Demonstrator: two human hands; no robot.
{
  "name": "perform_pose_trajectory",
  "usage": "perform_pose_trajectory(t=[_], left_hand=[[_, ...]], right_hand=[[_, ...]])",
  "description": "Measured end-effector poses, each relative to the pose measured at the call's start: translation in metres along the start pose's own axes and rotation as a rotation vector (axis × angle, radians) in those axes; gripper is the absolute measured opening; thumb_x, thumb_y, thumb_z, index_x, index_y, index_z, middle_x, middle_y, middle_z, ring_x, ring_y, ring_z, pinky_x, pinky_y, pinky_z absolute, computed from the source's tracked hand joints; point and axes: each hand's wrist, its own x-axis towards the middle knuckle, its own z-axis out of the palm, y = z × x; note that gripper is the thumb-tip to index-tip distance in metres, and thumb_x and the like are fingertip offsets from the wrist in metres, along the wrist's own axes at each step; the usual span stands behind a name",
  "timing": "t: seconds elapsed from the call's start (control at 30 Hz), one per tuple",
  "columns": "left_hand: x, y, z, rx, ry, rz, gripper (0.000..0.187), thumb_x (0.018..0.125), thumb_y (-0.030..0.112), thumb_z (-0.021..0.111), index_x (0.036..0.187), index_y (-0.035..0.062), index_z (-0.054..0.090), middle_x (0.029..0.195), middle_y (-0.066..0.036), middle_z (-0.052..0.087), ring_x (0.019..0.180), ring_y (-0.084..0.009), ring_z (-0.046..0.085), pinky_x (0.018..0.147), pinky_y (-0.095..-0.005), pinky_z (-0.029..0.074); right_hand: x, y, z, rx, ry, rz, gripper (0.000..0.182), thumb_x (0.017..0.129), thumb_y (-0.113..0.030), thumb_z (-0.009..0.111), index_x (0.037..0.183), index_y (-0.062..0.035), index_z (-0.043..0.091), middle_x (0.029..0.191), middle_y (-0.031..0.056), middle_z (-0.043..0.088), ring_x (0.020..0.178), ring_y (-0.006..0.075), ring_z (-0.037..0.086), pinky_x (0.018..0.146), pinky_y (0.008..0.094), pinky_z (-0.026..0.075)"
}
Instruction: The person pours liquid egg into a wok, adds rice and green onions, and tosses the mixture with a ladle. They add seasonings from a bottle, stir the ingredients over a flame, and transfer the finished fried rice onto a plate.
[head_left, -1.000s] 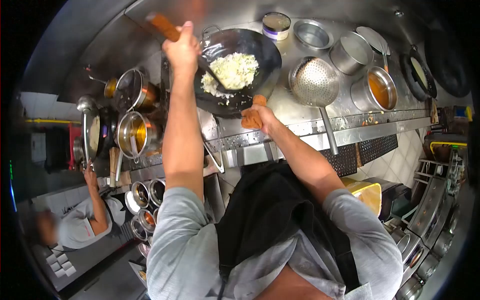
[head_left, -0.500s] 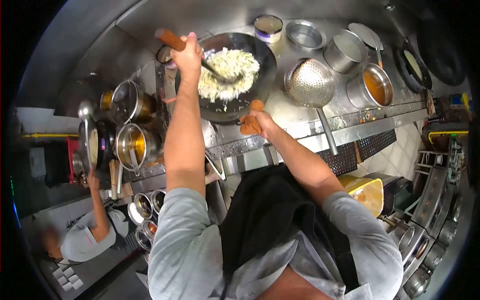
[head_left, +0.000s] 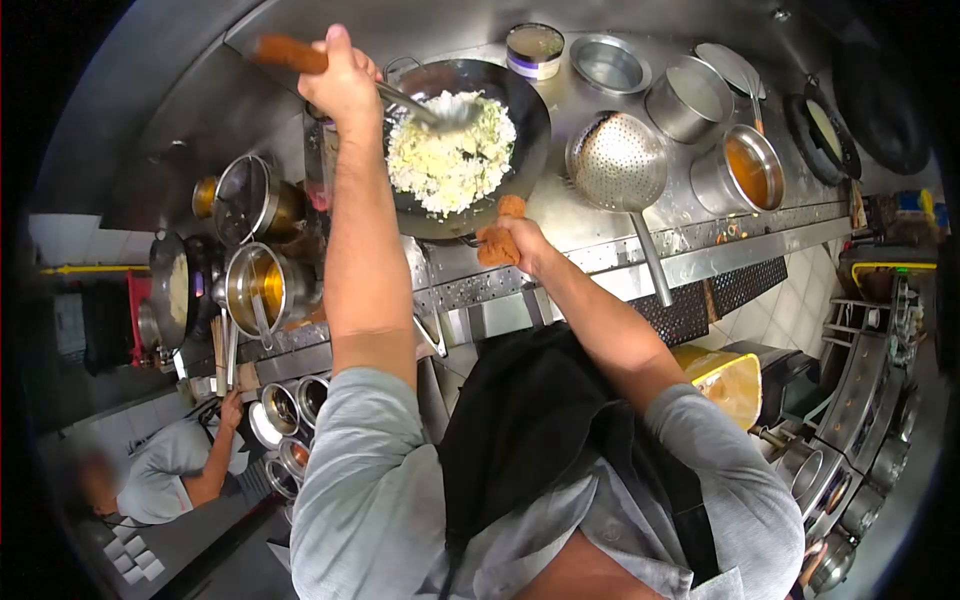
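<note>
My left hand (head_left: 345, 88) is closed around the handle of a ladle (head_left: 405, 100) with a wooden grip. The ladle's bowl, slightly blurred, is over the far part of a heap of white and pale yellow food, like rice with egg (head_left: 445, 165). That food is in a large black wok (head_left: 530, 130) in front of me. At the wok's near edge, my right hand (head_left: 524, 245) grips a folded brown cloth (head_left: 496, 247) against the rim. Whatever handle is under the cloth is hidden.
Right of the wok are a perforated strainer (head_left: 618, 165), a pot of orange liquid (head_left: 745, 170), another pot (head_left: 690, 98) and a metal bowl (head_left: 610, 65). An open can (head_left: 534, 50) stands behind. Pots of oil (head_left: 262, 290) are at left. A co-worker (head_left: 175, 465) is lower left.
My left hand has moved up and left, drawing the ladle back across the food. My right hand stays at the rim. The co-worker's hand has dropped away from the pan at left.
</note>
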Motion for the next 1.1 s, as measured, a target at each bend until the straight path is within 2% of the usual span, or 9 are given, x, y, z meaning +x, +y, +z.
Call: perform_pose_trajectory(t=[0.17, 0.37, 0.5, 0.6, 0.7, 0.83, 0.97, 1.03, 1.1], left_hand=[[0.001, -0.025, -0.017, 0.105, 0.018, -0.203, 0.028, 0.092, 0.013, 0.061, 0.071, 0.0086, 0.043, 0.048, -0.001, 0.038, 0.037, -0.0115, 0.034, 0.037, -0.0327, 0.034], [-0.002, -0.031, -0.03, 0.115, 0.152, 0.151, 0.034, 0.092, 0.012, 0.061, 0.064, 0.0062, 0.043, 0.046, -0.002, 0.042, 0.035, -0.0124, 0.041, 0.036, -0.0299, 0.036], [0.008, -0.02, -0.026, 0.117, 0.036, -0.171, 0.029, 0.092, 0.013, 0.062, 0.069, 0.0086, 0.046, 0.049, -0.001, 0.04, 0.038, -0.013, 0.037, 0.038, -0.0328, 0.036], [0.015, 0.038, -0.032, 0.158, 0.051, -0.124, 0.032, 0.091, 0.016, 0.066, 0.065, 0.0128, 0.047, 0.049, 0.002, 0.039, 0.039, -0.0123, 0.038, 0.04, -0.03, 0.034], [0.0, 0.004, -0.066, 0.388, 0.103, 0.059, 0.026, 0.092, 0.012, 0.064, 0.071, 0.0062, 0.05, 0.051, 0.002, 0.042, 0.038, -0.0115, 0.039, 0.038, -0.029, 0.035], [0.009, 0.004, -0.051, 0.116, 0.004, -0.179, 0.029, 0.09, 0.011, 0.066, 0.069, 0.0085, 0.046, 0.051, 0.002, 0.041, 0.038, -0.0111, 0.038, 0.038, -0.0295, 0.035], [0.006, 0.059, -0.069, 0.109, -0.093, -0.093, 0.026, 0.089, 0.017, 0.071, 0.076, 0.0099, 0.049, 0.051, 0.003, 0.041, 0.039, -0.0091, 0.038, 0.038, -0.0271, 0.032], [-0.019, 0.01, -0.075, 0.274, 0.06, 0.021, 0.026, 0.09, 0.015, 0.069, 0.075, 0.009, 0.048, 0.051, 0.003, 0.039, 0.039, -0.0098, 0.036, 0.039, -0.0273, 0.031], [-0.018, -0.006, -0.065, 0.018, -0.036, -0.17, 0.026, 0.092, 0.011, 0.063, 0.073, 0.0082, 0.045, 0.049, 0.001, 0.037, 0.038, -0.0111, 0.034, 0.04, -0.0283, 0.032]], right_hand=[[-0.008, -0.007, 0.006, 0.004, -0.017, -0.015, 0.033, 0.087, -0.015, 0.052, 0.108, 0.011, 0.055, 0.1, 0.0231, 0.065, 0.086, 0.0365, 0.067, 0.079, 0.0475, 0.057], [-0.007, -0.007, 0.004, 0.033, -0.039, 0.025, 0.033, 0.087, -0.015, 0.053, 0.107, 0.0112, 0.056, 0.1, 0.0229, 0.065, 0.087, 0.0357, 0.067, 0.079, 0.0475, 0.057], [-0.011, -0.004, 0.006, 0.01, -0.012, 0.017, 0.032, 0.087, -0.015, 0.053, 0.106, 0.0111, 0.056, 0.099, 0.0227, 0.065, 0.086, 0.0354, 0.067, 0.079, 0.0475, 0.057], [-0.009, -0.012, 0.006, 0.006, -0.023, -0.01, 0.032, 0.087, -0.015, 0.054, 0.105, 0.0107, 0.057, 0.098, 0.0224, 0.065, 0.086, 0.035, 0.067, 0.079, 0.0478, 0.057], [-0.01, -0.007, 0.0, 0.033, -0.06, 0.001, 0.032, 0.086, -0.014, 0.055, 0.107, 0.0104, 0.055, 0.098, 0.0223, 0.065, 0.085, 0.0348, 0.067, 0.079, 0.0482, 0.057], [-0.016, -0.011, 0.01, 0.004, -0.026, 0.008, 0.033, 0.084, -0.012, 0.054, 0.109, 0.0104, 0.053, 0.1, 0.0226, 0.065, 0.085, 0.035, 0.068, 0.078, 0.0476, 0.058], [-0.014, -0.016, 0.004, 0.015, -0.031, -0.014, 0.034, 0.084, -0.012, 0.055, 0.109, 0.0107, 0.053, 0.1, 0.023, 0.065, 0.083, 0.0349, 0.068, 0.076, 0.0479, 0.059], [-0.015, -0.015, 0.002, 0.01, -0.04, 0.008, 0.034, 0.084, -0.012, 0.054, 0.109, 0.0108, 0.053, 0.1, 0.0232, 0.065, 0.083, 0.035, 0.068, 0.076, 0.0481, 0.059], [-0.013, -0.019, 0.003, -0.029, -0.074, 0.042, 0.033, 0.084, -0.012, 0.054, 0.107, 0.0111, 0.055, 0.1, 0.0236, 0.065, 0.084, 0.0352, 0.068, 0.077, 0.0483, 0.058]])
